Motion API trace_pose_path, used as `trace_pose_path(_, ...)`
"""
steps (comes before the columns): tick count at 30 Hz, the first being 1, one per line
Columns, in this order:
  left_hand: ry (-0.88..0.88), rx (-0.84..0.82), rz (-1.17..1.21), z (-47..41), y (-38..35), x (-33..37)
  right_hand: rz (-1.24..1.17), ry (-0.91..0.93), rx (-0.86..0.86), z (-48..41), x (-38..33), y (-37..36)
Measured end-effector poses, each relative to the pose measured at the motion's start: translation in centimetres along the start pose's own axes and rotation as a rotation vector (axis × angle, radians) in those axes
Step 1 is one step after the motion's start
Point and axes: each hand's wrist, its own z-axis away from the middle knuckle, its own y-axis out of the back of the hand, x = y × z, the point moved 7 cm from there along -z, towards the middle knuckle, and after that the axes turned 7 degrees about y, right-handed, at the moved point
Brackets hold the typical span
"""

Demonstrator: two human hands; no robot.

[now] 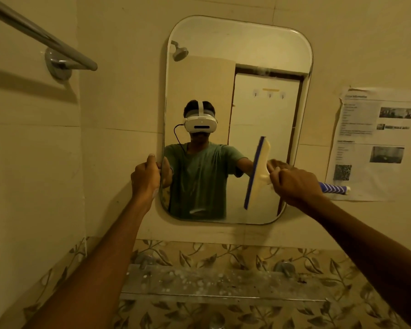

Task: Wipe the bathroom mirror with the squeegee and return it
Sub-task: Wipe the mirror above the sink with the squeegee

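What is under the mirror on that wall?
Below the mirror comes plain wall, then a band of leaf-patterned tiles carrying a spotted glass shelf on two metal brackets. The person's forearms cover the shelf's ends and the tiles beside them.

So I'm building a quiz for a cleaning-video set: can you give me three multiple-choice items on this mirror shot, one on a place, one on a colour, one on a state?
1. Where does the left hand rest?
A. on the towel bar
B. on the mirror's left edge
C. on the glass shelf

2. What colour is the squeegee blade strip?
A. blue
B. red
C. black

3. How does the squeegee blade stand?
A. flat and level
B. nearly upright against the mirror
C. lying on the shelf

Answers:
1 B, the fingers curl round the mirror's left rim.
2 A, a blue strip runs along the white head.
3 B, the right hand holds the handle with the blade running top to bottom on the mirror's right part.
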Motion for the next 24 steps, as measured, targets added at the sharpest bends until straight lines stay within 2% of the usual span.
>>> trace_pose_path(3,0.006,0.018,-0.026,0.5,0.1,0.5,0.047,0.155,0.057,0.3,-5.5,-0.3)
trace_pose_path(6,0.009,0.010,-0.027,0.7,0.0,0.4,0.001,0.312,-0.044,0.5,-14.3,-4.1)
trace_pose_path(9,0.015,-0.004,-0.013,0.2,0.0,-0.1,-0.115,0.276,-0.082,0.3,-20.7,-6.7)
trace_pose_path(11,0.014,-0.008,-0.020,0.1,0.0,-0.2,-0.117,0.243,-0.045,-0.2,-21.4,-7.6)
trace_pose_path(17,-0.009,0.020,-0.022,0.2,0.2,0.3,-0.110,0.212,-0.137,1.9,-13.7,-7.6)
trace_pose_path(21,-0.033,0.061,-0.033,0.1,-0.1,0.1,0.005,0.065,-0.283,5.5,-3.9,-8.3)
trace_pose_path(24,-0.054,0.098,-0.052,0.1,-0.3,0.3,0.123,-0.047,-0.282,6.3,0.4,-8.2)
